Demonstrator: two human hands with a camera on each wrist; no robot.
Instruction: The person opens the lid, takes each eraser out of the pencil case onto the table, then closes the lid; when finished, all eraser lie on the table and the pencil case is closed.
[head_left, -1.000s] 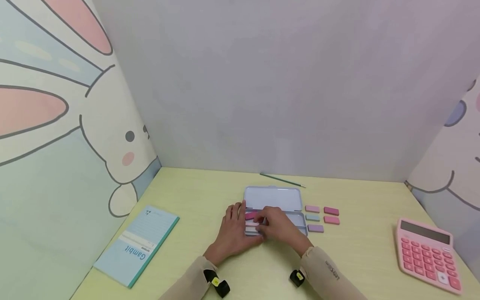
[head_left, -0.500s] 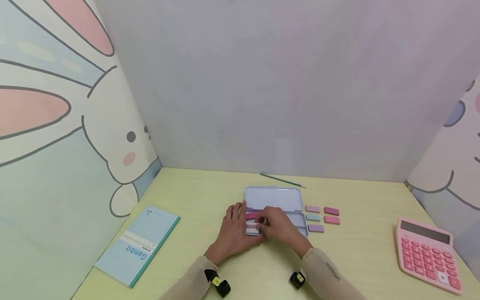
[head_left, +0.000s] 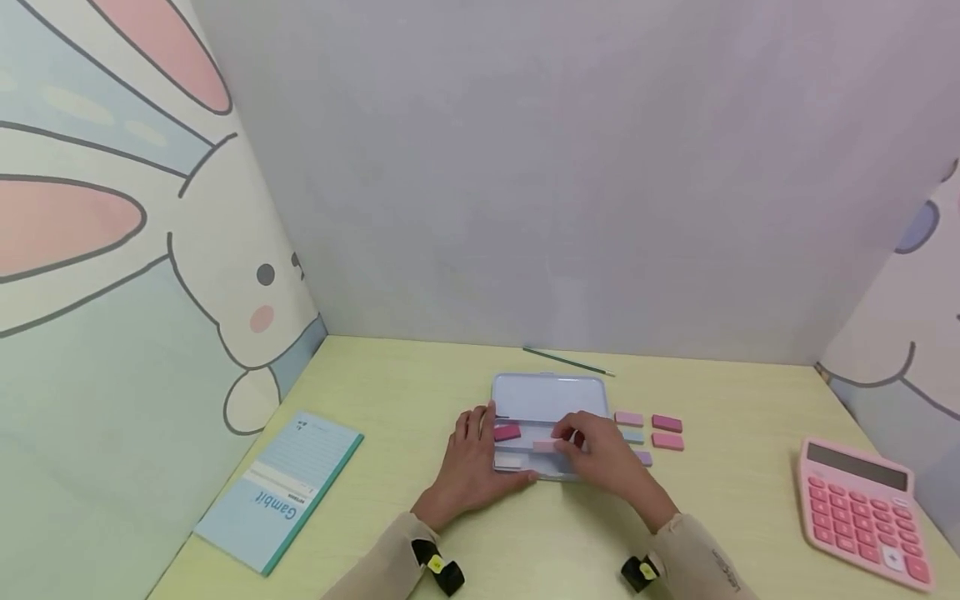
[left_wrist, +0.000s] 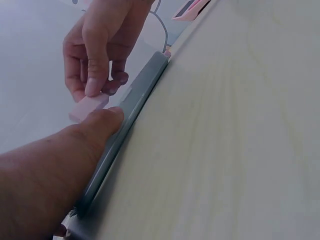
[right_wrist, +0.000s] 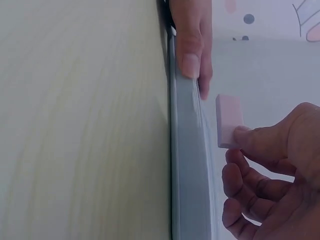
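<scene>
My right grip [head_left: 606, 454] pinches one end of the pale pink eraser [head_left: 544, 447] over the pencil case [head_left: 551, 397]; my left grip [head_left: 472, 460], fingers extended, braces the case. A slack thumb could let the eraser twist loose.

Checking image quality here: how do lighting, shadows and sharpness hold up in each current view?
Head view: even light, soft shadow below the person's right hand, markings on the pink plastic calculator mostly too small to read; left wrist view: dim, bluish, a dark shadow along the pale-blue shallow case; right wrist view: similarly cool, the pale-pink rectangular block fairly clear, the pale wood-grained tabletop washed out.
</scene>
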